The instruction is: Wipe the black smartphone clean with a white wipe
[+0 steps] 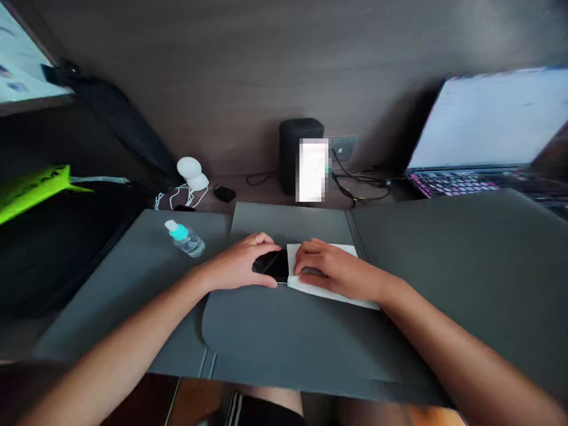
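A black smartphone [279, 267] lies flat on the dark grey mat [284, 331] in front of me. My left hand [237, 263] grips its left end, thumb along the near edge and fingers along the far one. A folded white cloth or tissue [317, 290] covers the phone's right end and spreads to the right. Resting on this white piece, my right hand [335, 269] has its fingers curled and pressed on it. What is under the cloth is hidden. Left of the hands, a clear spray bottle [186, 239] with a turquoise collar lies tilted on the mat.
Behind the mat stand a black speaker-like box [289, 160], black cables [355, 189], a small black object [224, 193] and a white rounded gadget [191, 173] with cords. An open laptop [483, 130] is at right. A bright green item [39, 186] sits at left.
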{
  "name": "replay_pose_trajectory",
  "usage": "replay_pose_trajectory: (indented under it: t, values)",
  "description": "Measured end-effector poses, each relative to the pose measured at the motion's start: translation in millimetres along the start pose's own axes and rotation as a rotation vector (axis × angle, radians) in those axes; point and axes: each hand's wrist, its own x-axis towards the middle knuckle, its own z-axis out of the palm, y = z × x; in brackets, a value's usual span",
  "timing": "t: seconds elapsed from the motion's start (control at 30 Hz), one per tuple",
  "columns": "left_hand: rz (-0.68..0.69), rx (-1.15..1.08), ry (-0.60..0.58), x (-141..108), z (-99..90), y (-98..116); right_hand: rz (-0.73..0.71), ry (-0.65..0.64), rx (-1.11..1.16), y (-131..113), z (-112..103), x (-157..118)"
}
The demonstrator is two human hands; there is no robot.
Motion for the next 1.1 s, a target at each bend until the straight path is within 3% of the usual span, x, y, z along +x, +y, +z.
replay_pose_trajectory:
  t: [0.87, 1.1]
  values:
    - [0.034, 0.020, 0.015, 2, 2.0, -1, -0.028, 0.101, 0.058, 11, 7, 1]
    - [0.061, 0.072, 0.032, -1, 1.8, 3, -0.046, 0.036, 0.063, 9, 2, 1]
